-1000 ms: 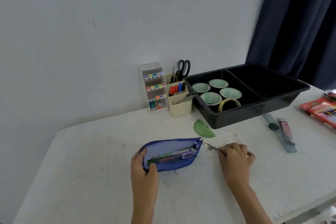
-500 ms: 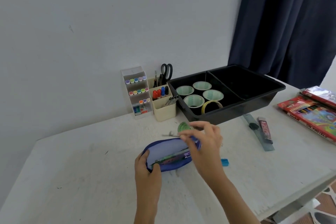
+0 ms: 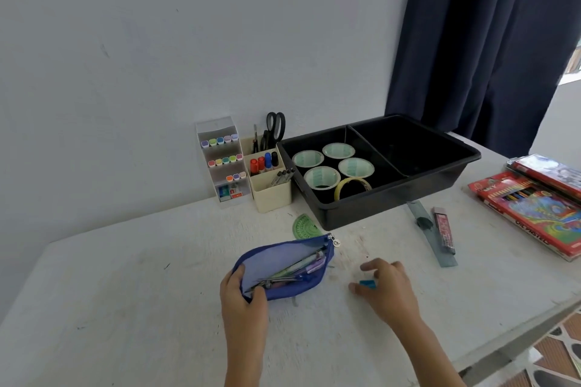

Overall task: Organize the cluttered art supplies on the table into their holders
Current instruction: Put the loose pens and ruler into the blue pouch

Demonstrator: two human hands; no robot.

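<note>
Our left hand [image 3: 243, 295] grips the near-left end of the blue pouch [image 3: 283, 264], thumb on its front face, keeping the mouth agape on the bench [image 3: 125, 308]. The pouch's long axis runs from that hand up and to the right, ending at the zip pull [image 3: 335, 242] beside the green protractor [image 3: 303, 226]. Our right hand [image 3: 388, 291] curls over a small blue piece [image 3: 367, 284], thumb and fingers flanking it. Whether they pinch it yet we cannot tell. The piece lies just right of the pouch's right end. We judge that the right hand, much the nearer, should carry it leftward into the mouth, among the pens [image 3: 295, 270].
</note>
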